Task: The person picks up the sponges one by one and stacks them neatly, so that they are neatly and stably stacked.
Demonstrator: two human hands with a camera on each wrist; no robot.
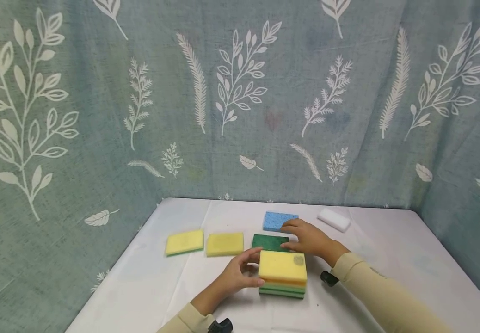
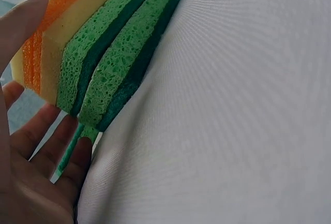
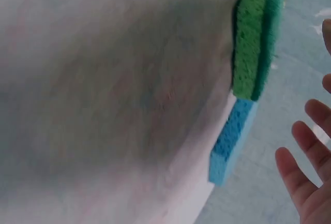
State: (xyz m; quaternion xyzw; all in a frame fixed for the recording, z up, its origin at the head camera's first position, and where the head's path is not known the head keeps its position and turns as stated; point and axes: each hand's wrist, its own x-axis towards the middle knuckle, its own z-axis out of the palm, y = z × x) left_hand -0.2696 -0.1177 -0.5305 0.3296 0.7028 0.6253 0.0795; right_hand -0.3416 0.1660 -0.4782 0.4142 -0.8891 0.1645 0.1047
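round the left end of the sponge stack (image 1: 282, 267), the left hand (image 1: 235, 276) bends its thumb and fingers, thumb at the near corner, holding it on the white table (image 1: 127, 296). yellow tops the stack, marked with a grey spot, then an orange layer and green sponges with dark green undersides. just behind the stack lies a dark green-topped sponge (image 1: 267, 242), and by it is the right hand (image 1: 308, 238), fingers loosely spread, gripping nothing; whether it touches that sponge i cannot tell. farther behind the stack sits a blue sponge (image 1: 275, 221), behind and right of the stack a white block (image 1: 334, 219), left of the stack a green-based sponge (image 1: 184, 242) and a yellow sponge (image 1: 225, 244)
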